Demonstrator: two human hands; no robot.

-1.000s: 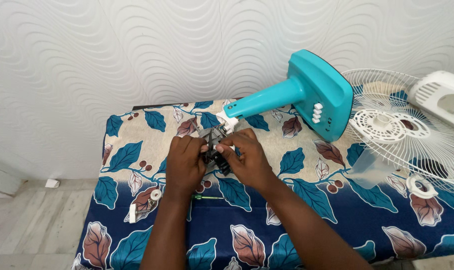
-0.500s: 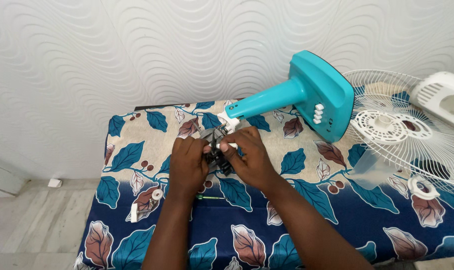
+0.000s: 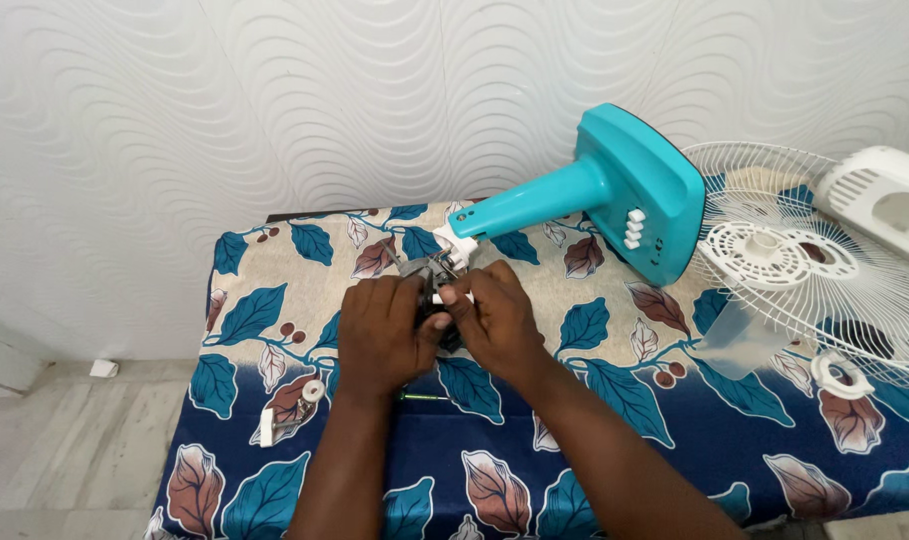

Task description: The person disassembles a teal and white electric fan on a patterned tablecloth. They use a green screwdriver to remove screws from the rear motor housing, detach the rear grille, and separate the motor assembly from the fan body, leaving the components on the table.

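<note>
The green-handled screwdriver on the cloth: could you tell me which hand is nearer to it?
Left. The left hand lies just above the screwdriver; the right hand sits farther up and to its right.

Left hand (image 3: 379,335) and right hand (image 3: 494,322) now closer together over the motor (image 3: 432,300).

Two bare forearms are showing from the frame's bottom edge, sleeveless to the elbow; the left hand (image 3: 379,335) and right hand (image 3: 496,322) are wearing no gloves, rings or watch.

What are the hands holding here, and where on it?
Both the left hand and right hand clasp the dark fan motor at the stand's end, one on each side.
</note>
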